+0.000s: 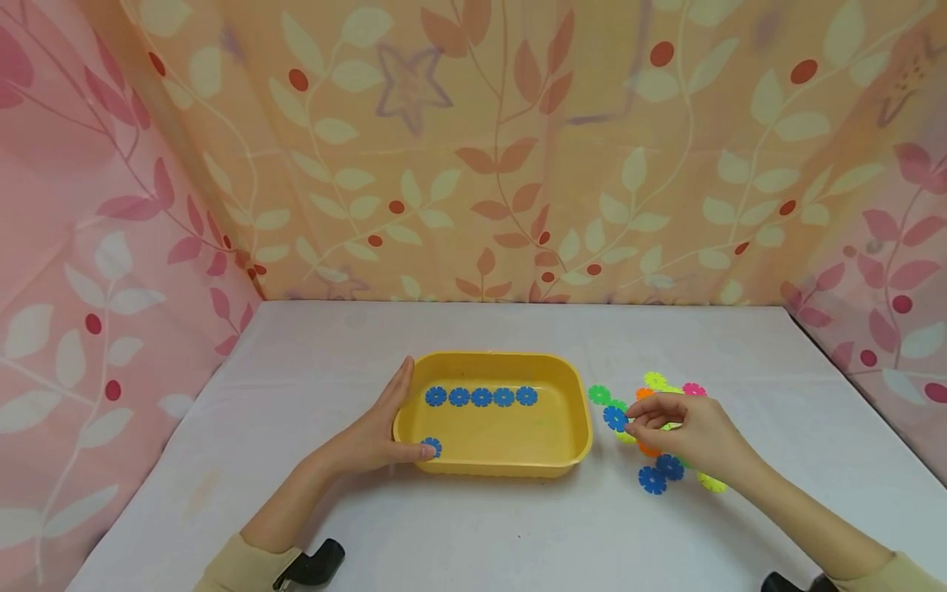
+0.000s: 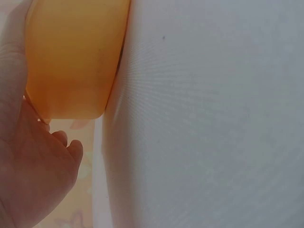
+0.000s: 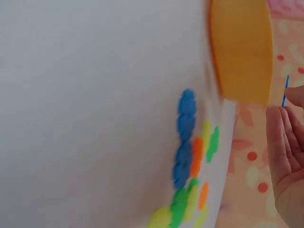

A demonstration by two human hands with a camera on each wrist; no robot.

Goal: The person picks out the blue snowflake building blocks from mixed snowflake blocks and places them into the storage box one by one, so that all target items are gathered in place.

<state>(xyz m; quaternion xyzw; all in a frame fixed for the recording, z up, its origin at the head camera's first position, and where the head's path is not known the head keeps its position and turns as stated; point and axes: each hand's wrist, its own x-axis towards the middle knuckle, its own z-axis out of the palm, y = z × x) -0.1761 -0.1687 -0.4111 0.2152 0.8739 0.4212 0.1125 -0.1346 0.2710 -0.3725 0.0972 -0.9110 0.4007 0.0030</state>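
Note:
A yellow plastic tray stands on the white-covered table. Inside it, several blue snowflake discs form a row along the far side, and another blue disc lies by the near left corner, partly hidden under the thumb. My left hand grips the tray's left end, thumb over the near rim and fingers along the outer wall. To the right of the tray, my right hand pinches a blue snowflake disc between thumb and fingertips; the right wrist view shows this disc edge-on.
Under and around the right hand lies a loose pile of snowflake discs in green, yellow, orange and pink. Two blue discs lie at its near side. Patterned curtains enclose the table's back and sides.

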